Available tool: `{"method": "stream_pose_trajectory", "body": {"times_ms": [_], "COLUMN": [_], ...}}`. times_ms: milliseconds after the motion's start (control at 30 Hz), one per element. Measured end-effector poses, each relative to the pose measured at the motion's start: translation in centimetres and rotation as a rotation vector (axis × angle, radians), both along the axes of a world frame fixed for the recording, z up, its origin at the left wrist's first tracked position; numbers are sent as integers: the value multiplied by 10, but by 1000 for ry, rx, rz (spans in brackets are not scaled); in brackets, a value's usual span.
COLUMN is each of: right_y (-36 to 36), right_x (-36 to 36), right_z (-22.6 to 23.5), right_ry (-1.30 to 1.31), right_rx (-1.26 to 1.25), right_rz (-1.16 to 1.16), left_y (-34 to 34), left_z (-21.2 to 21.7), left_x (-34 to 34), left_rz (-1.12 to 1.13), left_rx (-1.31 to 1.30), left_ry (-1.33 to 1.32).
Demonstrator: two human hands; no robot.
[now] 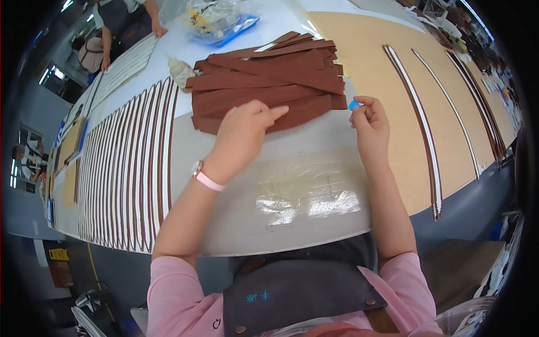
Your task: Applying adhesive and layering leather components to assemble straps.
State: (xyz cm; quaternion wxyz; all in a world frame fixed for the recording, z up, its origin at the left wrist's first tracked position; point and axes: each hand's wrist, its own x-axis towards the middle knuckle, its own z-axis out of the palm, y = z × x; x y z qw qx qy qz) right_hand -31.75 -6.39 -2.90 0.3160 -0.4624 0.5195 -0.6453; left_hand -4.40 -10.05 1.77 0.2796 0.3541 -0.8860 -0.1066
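Note:
A loose pile of flat brown strips (264,78), leather-like in look, lies in the middle of the table. My left hand (242,132) rests at the pile's near edge, its index finger stretched to the right over the lowest strip. Nothing shows in that hand's grasp, though its underside is hidden. Just off the pile's right end, my right hand (371,124) pinches a small blue piece (353,105) between thumb and fingertips; its exact kind is too small to tell.
Long brown-edged white strips (126,174) lie in a row on the left. More strips (418,123) lie on tan board (359,50) to the right. A whitish bottle (181,73) touches the pile; a plastic bag (216,19) sits behind. Clear film (309,194) covers the near tabletop. Another person (120,28) stands far left.

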Motion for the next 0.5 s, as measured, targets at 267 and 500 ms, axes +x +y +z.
{"method": "stream_pose_trajectory", "body": {"times_ms": [267, 500], "right_y": [-14, -15], "right_x": [-5, -16], "right_z": [-16, -13], "right_ry": [62, 660], "right_rx": [34, 314], "right_rz": [-58, -94], "left_y": [-144, -144], "left_z": [25, -36], "left_x": [-32, -27], "left_rz": [189, 410], "left_rx": [-417, -130], "left_ry": [-269, -680]}}
